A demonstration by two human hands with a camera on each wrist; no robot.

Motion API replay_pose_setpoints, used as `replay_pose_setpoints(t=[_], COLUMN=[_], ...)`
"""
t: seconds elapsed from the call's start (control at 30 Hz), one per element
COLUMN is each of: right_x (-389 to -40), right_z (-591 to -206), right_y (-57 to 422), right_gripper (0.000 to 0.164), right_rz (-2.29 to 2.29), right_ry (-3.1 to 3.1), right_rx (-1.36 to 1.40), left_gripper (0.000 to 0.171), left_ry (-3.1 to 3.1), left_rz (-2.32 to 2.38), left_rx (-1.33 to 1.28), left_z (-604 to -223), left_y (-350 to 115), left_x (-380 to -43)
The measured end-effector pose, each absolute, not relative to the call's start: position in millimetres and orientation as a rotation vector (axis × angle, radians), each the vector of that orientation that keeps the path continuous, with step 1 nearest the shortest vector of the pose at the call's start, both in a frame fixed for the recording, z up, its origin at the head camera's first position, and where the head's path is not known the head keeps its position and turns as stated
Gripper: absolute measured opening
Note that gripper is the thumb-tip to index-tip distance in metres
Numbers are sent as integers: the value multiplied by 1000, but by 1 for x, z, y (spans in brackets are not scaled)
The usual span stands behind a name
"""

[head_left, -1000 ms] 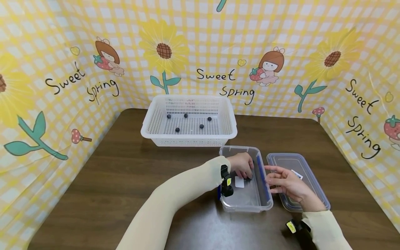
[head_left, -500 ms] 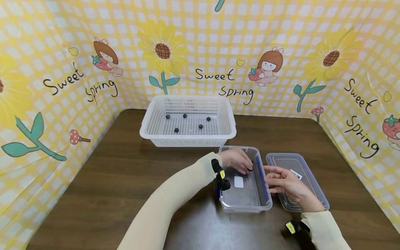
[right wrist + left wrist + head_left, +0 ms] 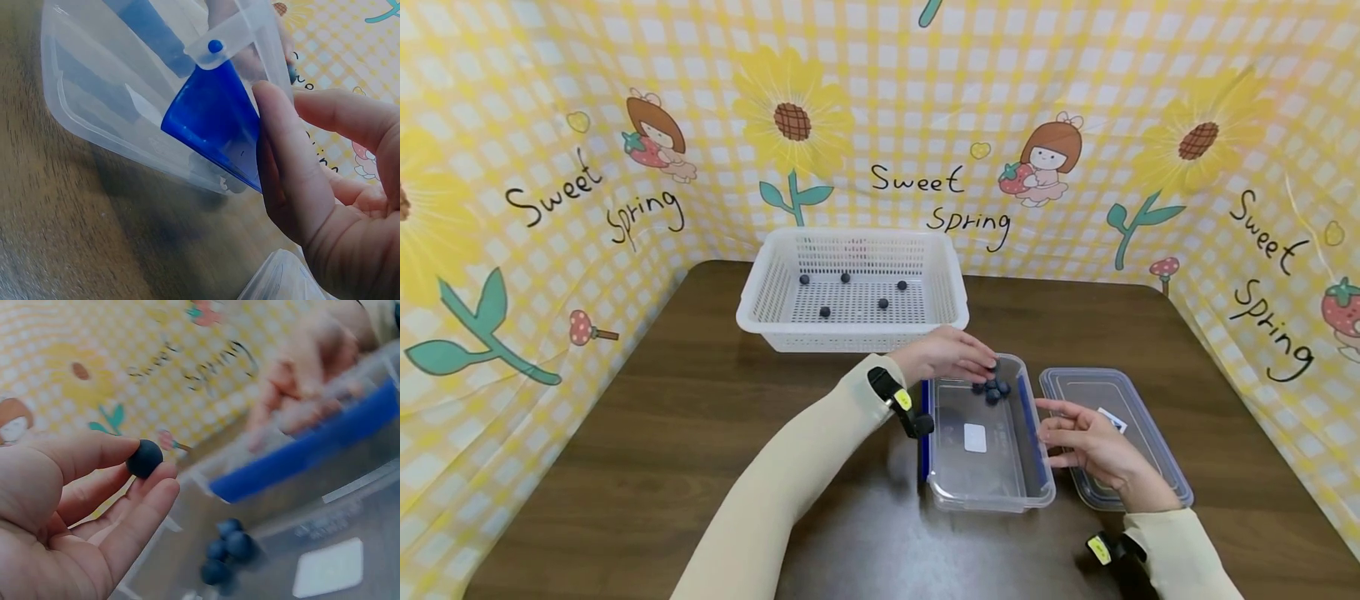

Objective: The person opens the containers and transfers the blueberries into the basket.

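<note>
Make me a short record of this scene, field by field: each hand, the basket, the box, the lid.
Left hand: pinching a dark blue ball above the far end of the clear plastic box
Right hand: fingers at the box's right side
Basket: white, perforated, holding five dark balls
Box contents: several dark blue balls clustered at the far end
Lid: off, lying right of the box

Cream sleeves (image 3: 790, 475), black wrist straps (image 3: 886, 386)

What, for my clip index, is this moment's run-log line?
left hand: pinches dark ball; right hand: at clear box; lid: off; ball cluster: inside; basket: five balls
</note>
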State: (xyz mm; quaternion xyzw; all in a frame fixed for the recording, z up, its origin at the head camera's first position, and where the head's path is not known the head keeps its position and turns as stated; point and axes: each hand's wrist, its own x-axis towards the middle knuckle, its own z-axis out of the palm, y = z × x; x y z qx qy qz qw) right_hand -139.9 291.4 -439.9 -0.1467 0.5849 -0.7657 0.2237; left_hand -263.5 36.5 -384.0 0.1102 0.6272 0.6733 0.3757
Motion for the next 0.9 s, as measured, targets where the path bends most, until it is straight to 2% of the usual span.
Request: replay_pose_setpoints(t=[0.33, 0.73, 0.9], right_x=[-141, -139, -138], right_z=[-436, -437, -438], right_y=[293, 293, 292], right_gripper=[46, 46, 44], right_rz=[-2107, -2111, -2105], right_ry=[1622, 1604, 1623], right_rx=[-422, -404, -382], left_gripper=[31, 17, 31], left_ry=[1534, 1539, 1578], left_rz=[1904, 2076, 2131], left_rx=[262, 214, 132], left_z=[-359, -342, -340], left_y=[7, -33, -55], left_x=[-276, -295, -309])
